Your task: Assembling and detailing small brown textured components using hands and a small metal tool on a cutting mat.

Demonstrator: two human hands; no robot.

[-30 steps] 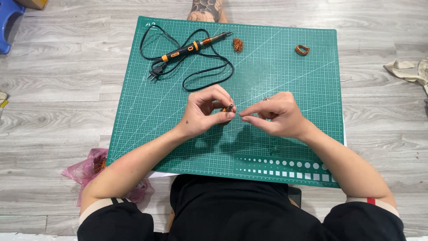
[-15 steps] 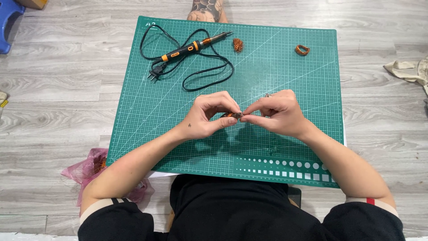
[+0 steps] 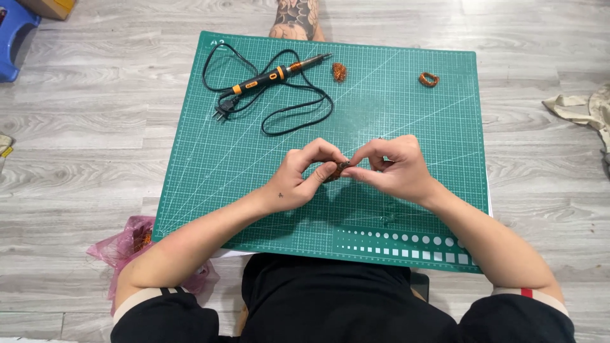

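Note:
Over the middle of a green cutting mat (image 3: 210, 165), my left hand (image 3: 304, 174) and my right hand (image 3: 397, 166) meet fingertip to fingertip. Both pinch one small coppery-brown piece (image 3: 335, 171), mostly hidden by the fingers. Further up the mat lies a black and orange soldering iron (image 3: 273, 76) with its black cord (image 3: 298, 114) looped around it. Near the iron's tip sits a small copper wire bundle (image 3: 339, 72). A small copper ring (image 3: 429, 79) lies toward the mat's far right.
The mat lies on a grey wood-look floor. A pink plastic bag (image 3: 124, 248) sits by my left elbow, a beige cloth (image 3: 581, 111) at the right edge, a blue stool (image 3: 16, 35) far left. Another person's tattooed leg (image 3: 295, 16) shows beyond the mat.
My two hands have closed in on each other, and the fingertips of both now pinch the small piece together. Nothing else on the mat has moved.

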